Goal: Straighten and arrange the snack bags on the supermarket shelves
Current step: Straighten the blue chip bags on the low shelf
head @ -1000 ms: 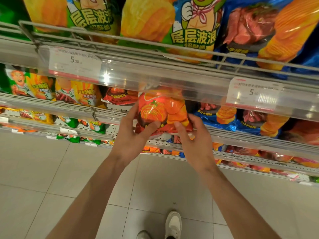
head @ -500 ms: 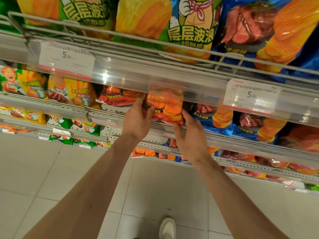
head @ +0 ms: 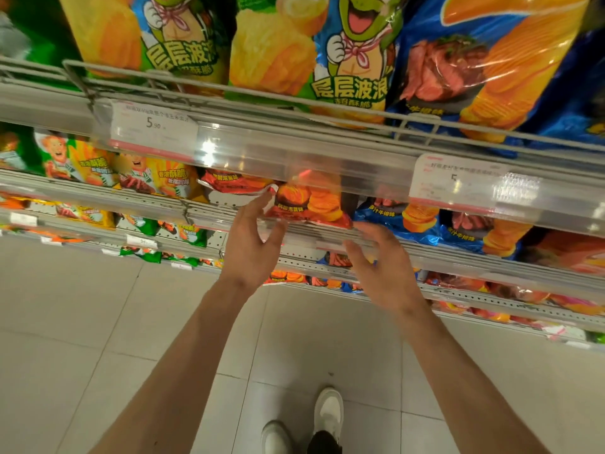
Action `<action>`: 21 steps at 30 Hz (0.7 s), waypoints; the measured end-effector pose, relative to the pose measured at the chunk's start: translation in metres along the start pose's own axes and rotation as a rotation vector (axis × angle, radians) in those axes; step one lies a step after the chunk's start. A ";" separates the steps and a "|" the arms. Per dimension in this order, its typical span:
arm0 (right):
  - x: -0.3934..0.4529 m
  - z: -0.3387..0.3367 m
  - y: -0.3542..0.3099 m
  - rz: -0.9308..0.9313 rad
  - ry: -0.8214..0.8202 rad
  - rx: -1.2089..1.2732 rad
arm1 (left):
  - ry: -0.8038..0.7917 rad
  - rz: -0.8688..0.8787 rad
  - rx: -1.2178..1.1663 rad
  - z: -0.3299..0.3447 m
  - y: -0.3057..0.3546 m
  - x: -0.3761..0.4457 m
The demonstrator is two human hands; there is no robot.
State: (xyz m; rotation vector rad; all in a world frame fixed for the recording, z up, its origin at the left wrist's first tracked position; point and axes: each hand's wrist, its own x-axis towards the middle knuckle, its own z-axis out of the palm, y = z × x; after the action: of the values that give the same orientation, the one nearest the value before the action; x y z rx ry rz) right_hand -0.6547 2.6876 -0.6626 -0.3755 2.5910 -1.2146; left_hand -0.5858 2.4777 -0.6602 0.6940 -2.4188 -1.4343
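A red and orange snack bag lies on the second shelf, partly hidden by the clear price rail above. My left hand hovers just below its left corner, fingers spread, the fingertips close to the bag's edge. My right hand is open in front of the shelf edge, a little below and right of the bag, holding nothing. A second red bag lies flat to the left, and blue bags sit to the right.
The top shelf holds big green and yellow bags and a blue bag behind a wire rail, with price tags on the clear strip. Lower shelves carry more bags. The tiled floor and my white shoes are below.
Both hands pushed the red and orange bag from in front of the shelf into it, then let go and drew back open. The camera tilted down slightly.
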 end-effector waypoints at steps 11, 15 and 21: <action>-0.108 -0.065 -0.047 0.107 0.088 0.297 | 0.139 -0.157 -0.267 -0.071 0.078 -0.127; -0.133 -0.076 -0.073 0.091 0.073 0.286 | 0.190 -0.176 -0.339 -0.105 0.098 -0.155; -0.158 -0.073 -0.119 0.091 0.063 0.306 | 0.226 -0.191 -0.406 -0.165 0.106 -0.173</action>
State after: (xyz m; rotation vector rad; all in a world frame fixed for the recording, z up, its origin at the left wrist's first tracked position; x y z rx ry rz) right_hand -0.5170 2.7187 -0.5059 -0.1574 2.3884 -1.5805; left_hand -0.3949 2.4844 -0.4816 0.9413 -1.8542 -1.7425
